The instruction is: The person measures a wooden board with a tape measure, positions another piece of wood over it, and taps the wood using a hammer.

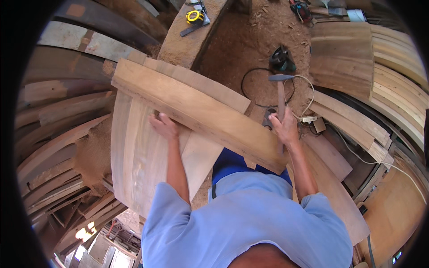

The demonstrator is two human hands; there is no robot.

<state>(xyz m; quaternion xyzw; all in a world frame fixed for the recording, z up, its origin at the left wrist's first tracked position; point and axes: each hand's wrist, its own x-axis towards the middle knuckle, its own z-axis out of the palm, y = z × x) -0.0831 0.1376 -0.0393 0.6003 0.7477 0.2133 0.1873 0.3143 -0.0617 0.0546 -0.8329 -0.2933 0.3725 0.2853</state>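
Note:
My right hand (286, 127) is closed round the wooden handle of a hammer (281, 91), which stands upright with its grey metal head at the top. The hammer is beyond the right end of a thick wooden beam (196, 109) that slants across in front of me. My left hand (165, 126) is at the beam's near side, over a pale wooden panel (143, 161). Its fingers are curled together near a small dark spot; what they hold, if anything, is too small to make out. A thinner board (201, 82) lies along the beam's far side.
A yellow tape measure (195, 17) and a square (195, 27) lie on a dusty timber (178, 49). A dark teal power tool (282, 60) sits on the shaving-strewn floor, with cables and a white socket block (308, 119) nearby. Stacked planks (62, 111) line both sides.

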